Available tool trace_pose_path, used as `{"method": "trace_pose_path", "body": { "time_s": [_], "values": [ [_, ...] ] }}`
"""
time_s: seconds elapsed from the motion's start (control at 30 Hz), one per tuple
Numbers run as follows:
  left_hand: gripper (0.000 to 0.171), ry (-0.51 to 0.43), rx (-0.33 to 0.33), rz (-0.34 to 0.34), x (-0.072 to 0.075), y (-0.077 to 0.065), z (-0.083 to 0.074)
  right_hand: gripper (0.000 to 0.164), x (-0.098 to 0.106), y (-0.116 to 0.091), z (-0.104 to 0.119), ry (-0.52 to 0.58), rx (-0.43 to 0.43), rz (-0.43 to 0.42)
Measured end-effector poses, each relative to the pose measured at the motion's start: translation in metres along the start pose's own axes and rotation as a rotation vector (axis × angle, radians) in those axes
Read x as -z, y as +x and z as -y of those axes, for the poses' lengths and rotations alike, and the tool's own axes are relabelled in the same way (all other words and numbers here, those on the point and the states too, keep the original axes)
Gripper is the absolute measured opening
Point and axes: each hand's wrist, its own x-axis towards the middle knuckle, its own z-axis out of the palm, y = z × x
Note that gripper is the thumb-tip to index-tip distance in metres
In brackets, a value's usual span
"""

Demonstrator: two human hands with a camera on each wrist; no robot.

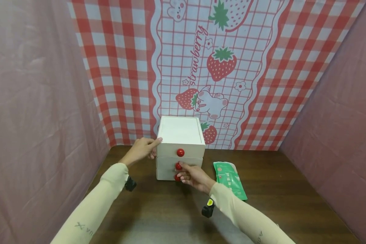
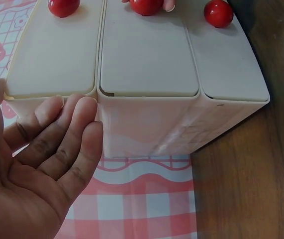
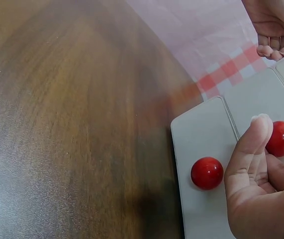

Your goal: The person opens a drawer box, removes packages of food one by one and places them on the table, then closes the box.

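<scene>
A small white drawer cabinet (image 1: 180, 130) with three stacked drawers stands on the table against the back cloth. Each drawer front carries a round red knob. My right hand (image 1: 198, 178) pinches the middle knob (image 3: 280, 139) between thumb and finger, while the bottom knob (image 3: 207, 173) shows beside the thumb. At the cabinet's upper left corner is my left hand (image 1: 141, 149), touching the top edge. Its relaxed fingers (image 2: 79, 124) rest along the side wall of the top drawer. The top knob (image 1: 180, 152) is untouched. All three drawer fronts sit nearly flush in the left wrist view.
To the right of the cabinet, a green pouch (image 1: 230, 180) lies flat on the brown wooden table (image 1: 158, 217), partly behind the right forearm. A red checkered strawberry cloth (image 1: 128, 74) hangs at the back. Pink curtains (image 1: 42, 112) close off both sides.
</scene>
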Motion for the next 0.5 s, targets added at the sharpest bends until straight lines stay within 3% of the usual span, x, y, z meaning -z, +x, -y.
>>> {"method": "trace_pose_path", "body": {
  "time_s": [0.2, 0.5],
  "values": [
    [0.067, 0.024, -0.012, 0.004, -0.001, 0.0, -0.002, 0.033, 0.0, -0.007, -0.005, -0.053, 0.017, 0.013],
    [0.066, 0.031, -0.029, 0.003, 0.001, 0.001, -0.002, 0.04, -0.001, -0.024, -0.013, -0.095, 0.019, 0.073]
  ]
}}
